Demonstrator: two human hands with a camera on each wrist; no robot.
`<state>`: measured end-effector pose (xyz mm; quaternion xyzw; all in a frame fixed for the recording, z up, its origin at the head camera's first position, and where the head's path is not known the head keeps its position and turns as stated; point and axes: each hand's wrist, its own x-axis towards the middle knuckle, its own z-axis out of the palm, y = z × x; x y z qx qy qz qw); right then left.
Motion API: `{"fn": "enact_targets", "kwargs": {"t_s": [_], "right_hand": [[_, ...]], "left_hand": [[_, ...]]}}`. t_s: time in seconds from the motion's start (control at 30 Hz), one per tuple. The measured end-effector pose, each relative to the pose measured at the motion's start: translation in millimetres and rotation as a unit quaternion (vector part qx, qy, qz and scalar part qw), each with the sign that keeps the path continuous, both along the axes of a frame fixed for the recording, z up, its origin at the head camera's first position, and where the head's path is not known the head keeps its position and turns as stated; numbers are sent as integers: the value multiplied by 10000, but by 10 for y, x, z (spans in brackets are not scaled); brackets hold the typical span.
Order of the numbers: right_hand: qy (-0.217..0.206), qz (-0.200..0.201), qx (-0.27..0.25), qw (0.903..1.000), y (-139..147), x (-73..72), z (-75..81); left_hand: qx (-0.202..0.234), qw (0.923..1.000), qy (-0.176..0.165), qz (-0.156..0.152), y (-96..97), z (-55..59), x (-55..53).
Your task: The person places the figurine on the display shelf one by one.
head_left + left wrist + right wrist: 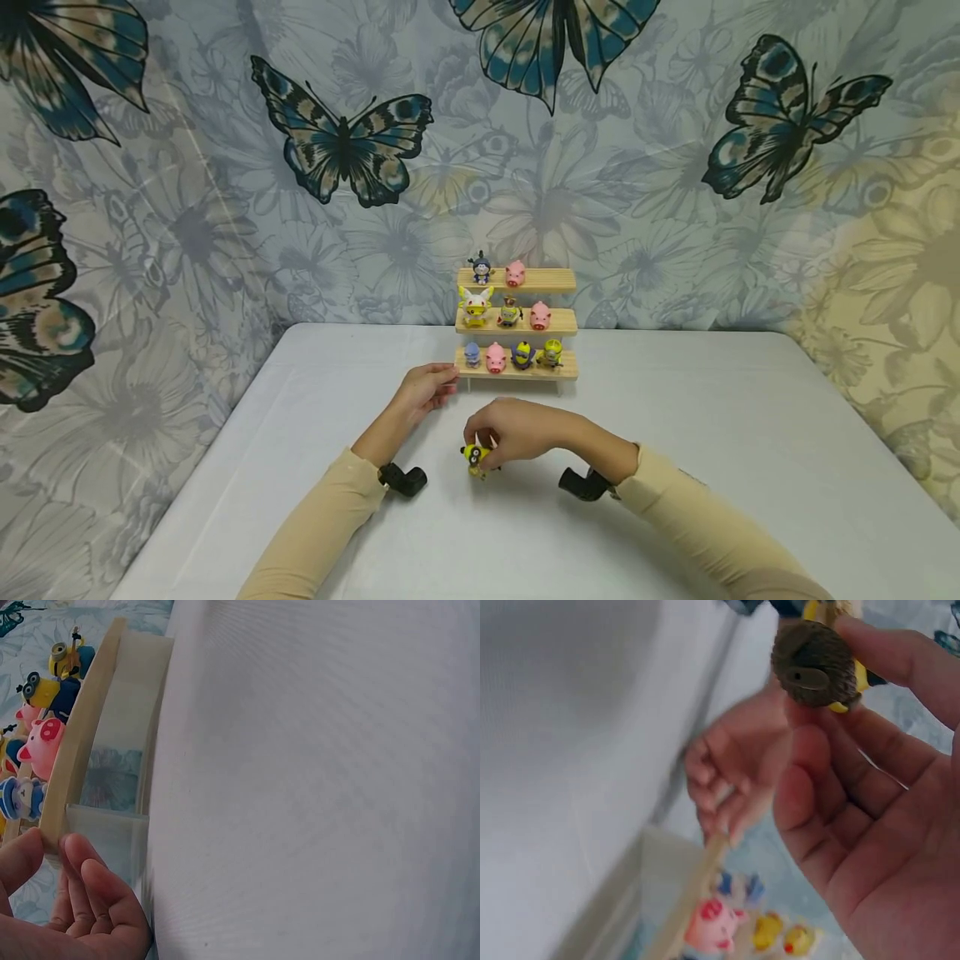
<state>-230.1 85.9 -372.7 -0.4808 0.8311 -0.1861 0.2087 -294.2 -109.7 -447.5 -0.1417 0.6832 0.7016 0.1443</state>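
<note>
My left hand (422,390) pinches the left front corner of a three-tier wooden display shelf (525,375). In the left wrist view, the thumb lies over the bottom board's end (54,825) and the fingers curl beneath it. Close in front of the shelf, my right hand (521,429) holds a small yellow toy figurine (474,455) between thumb and fingers. Its round, brown textured base (810,666) faces the right wrist camera. Nearest the left hand on the bottom tier is a small blue figurine (472,355), with a pink pig figurine (496,358) beside it.
Two yellow figurines (522,356) stand farther right on the bottom tier. The middle tier bears a white-eared yellow figurine (475,308), another figurine and a pig (540,316). On top are a dark-haired figurine (481,268) and a pig (515,273). A butterfly-patterned backdrop (637,250) rises behind the white table (675,400).
</note>
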Motion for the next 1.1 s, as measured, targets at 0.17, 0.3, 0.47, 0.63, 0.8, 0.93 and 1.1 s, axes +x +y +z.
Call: {"fn": "enact_targets", "kwargs": {"t_s": [0.17,0.3,0.47,0.63,0.8,0.93,1.1], "right_hand": [[47,-390,-350,9986,116,-75,177],[168,-652,-666,9955,208,-116,313],[377,-838,-1193,9886,300,-149,449],[565,-878,-1398,9847,354,-176,538],[676,-1009,-1328,9837,374,-200,588],[723,-1038,-1441,9814,385,-226,611],[908,-967,-1553,9789,414,-248,648]], "left_hand": [[7,10000,4,26,-4,-14,4],[25,10000,21,47,-2,-26,11],[41,10000,37,57,5,-15,9],[21,10000,64,53,6,-3,9],[18,10000,22,47,-2,-11,-4],[39,10000,-24,68,-4,-12,-10],[60,10000,21,52,-7,4,3]]}}
